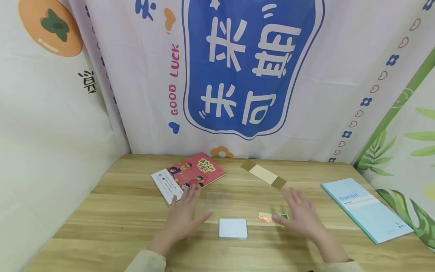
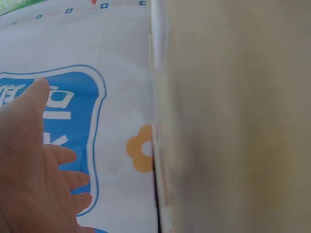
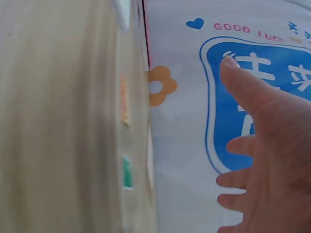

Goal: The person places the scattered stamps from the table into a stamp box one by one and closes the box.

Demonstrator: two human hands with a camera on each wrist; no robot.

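My left hand [image 1: 185, 217] hovers over the table with its fingers spread, close to the lower edge of a red picture book [image 1: 200, 170]. It holds nothing; the left wrist view shows the bare palm and splayed fingers. On the other side my right hand [image 1: 302, 217] also has straight, spread fingers and holds nothing. Its thumb overlaps two small colourful pieces, an orange-and-yellow one [image 1: 265, 217] and a green one [image 1: 284, 216]. Between the hands lies a white rounded-corner card [image 1: 233, 228], with a clear thin sheet [image 1: 219, 200] just behind it.
A beige strip with brown ends [image 1: 263, 173] lies toward the back of the wooden table [image 1: 112, 226]. To the right is a light-blue Gambit notebook [image 1: 367, 211]. A printed cloth [image 1: 153, 94] hangs along the table's back edge.
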